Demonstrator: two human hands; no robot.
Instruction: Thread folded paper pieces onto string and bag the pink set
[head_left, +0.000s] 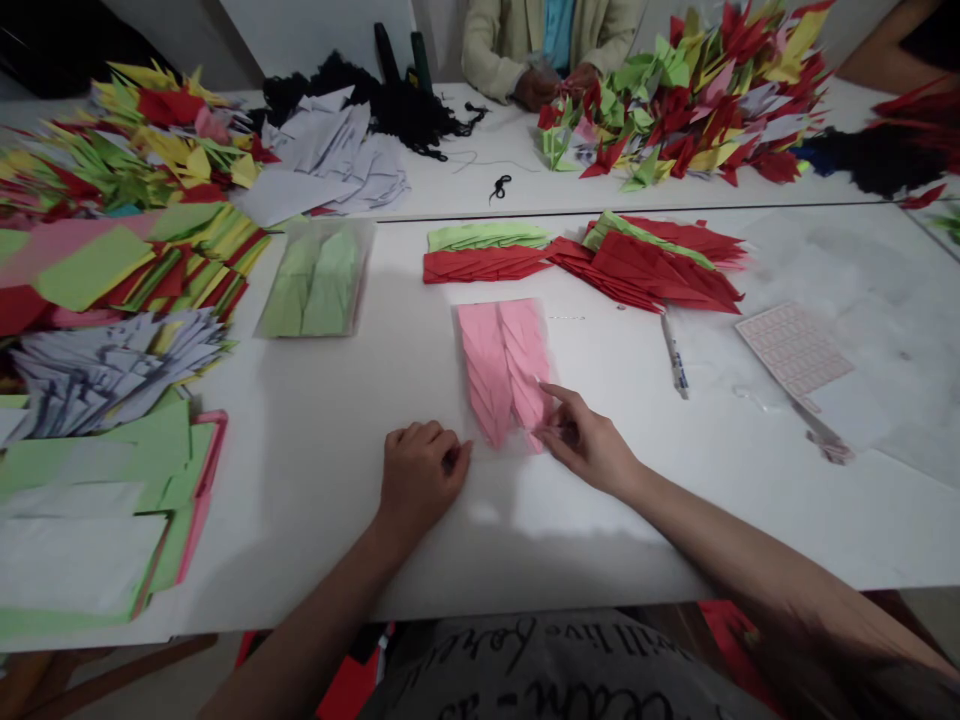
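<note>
A clear plastic packet of pink folded paper pieces (504, 362) lies on the white table (337, 480) in front of me. My right hand (589, 440) pinches the packet's near right corner, fingers closed on it. My left hand (420, 475) rests on the table just left of the packet's near end, fingers curled into a loose fist, with nothing visible in it.
A second clear packet of green pieces (319, 280) lies to the left. Stacks of red and green folded paper (600, 255) sit beyond, a pen (673, 355) and sticker sheet (793, 348) to the right. Piles of coloured paper (112, 250) crowd the left edge. Another person (547, 50) sits opposite.
</note>
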